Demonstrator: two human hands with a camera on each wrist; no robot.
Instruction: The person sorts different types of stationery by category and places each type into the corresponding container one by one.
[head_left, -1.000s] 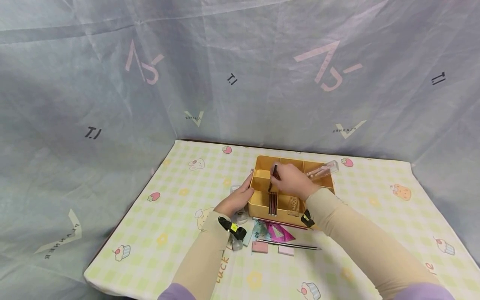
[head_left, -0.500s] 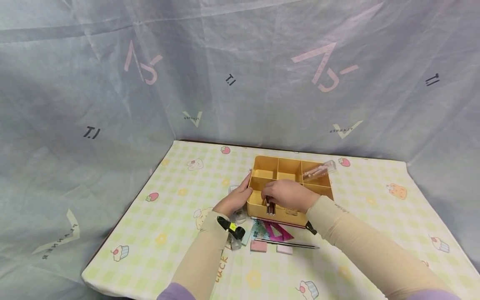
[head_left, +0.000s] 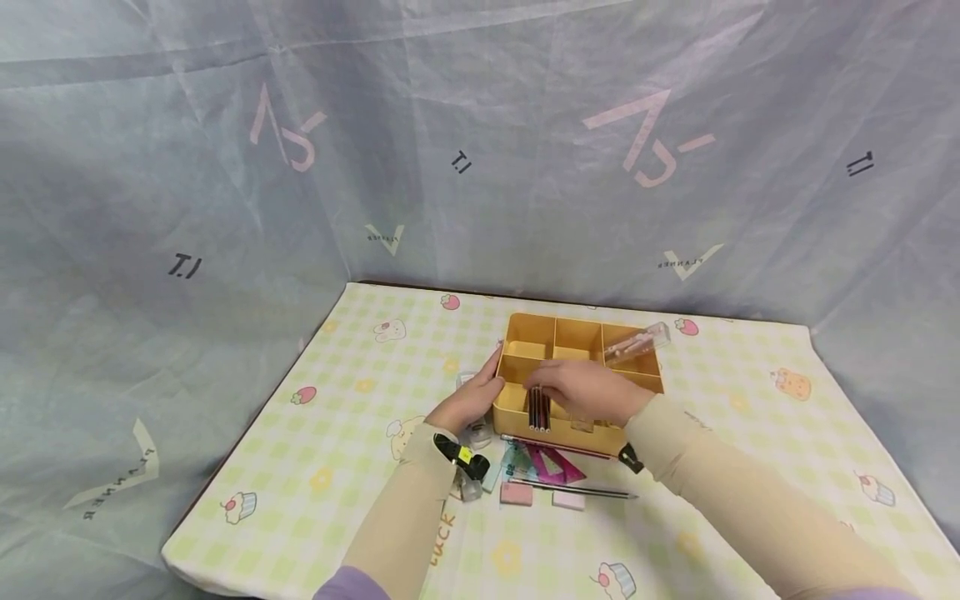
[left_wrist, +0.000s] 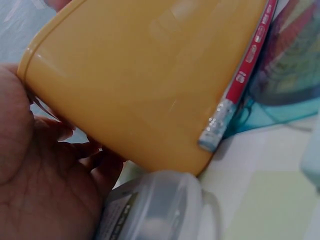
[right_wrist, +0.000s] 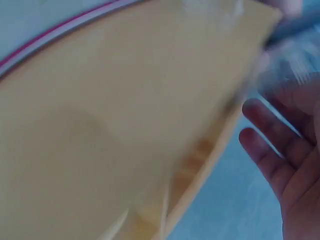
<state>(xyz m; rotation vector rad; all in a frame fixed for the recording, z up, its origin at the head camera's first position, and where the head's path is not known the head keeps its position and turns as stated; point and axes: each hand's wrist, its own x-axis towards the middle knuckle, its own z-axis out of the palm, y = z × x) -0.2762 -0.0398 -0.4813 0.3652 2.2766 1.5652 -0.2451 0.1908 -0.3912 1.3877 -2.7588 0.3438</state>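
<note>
A yellow divided organizer box (head_left: 592,437) stands in front of me. My left hand (head_left: 468,402) holds its left side, with the thumb near the rim; in the left wrist view the fingers curl around the box's lower edge. My right hand (head_left: 585,387) reaches over the front compartments and pinches at the upper part of several dark pencils (head_left: 539,410), which lean on the front wall. The right fingertips are partly hidden, and the right wrist view is blurred; there the two outer fingers (right_wrist: 270,137) hang loose.
A clear case (head_left: 641,343) sticks out of the back right compartment. Before the box lie a red pencil (left_wrist: 250,55), a magenta set square (head_left: 553,467), a black striped pencil (head_left: 577,487), a pink eraser (head_left: 517,494) and a white one (head_left: 568,501). A clear container (left_wrist: 160,207) sits beside the left hand.
My right hand has lowered a dark pencil from over the middle divider to the bunch at the front, then shifted slightly, showing more of the pencils. The left hand stays at the box.
</note>
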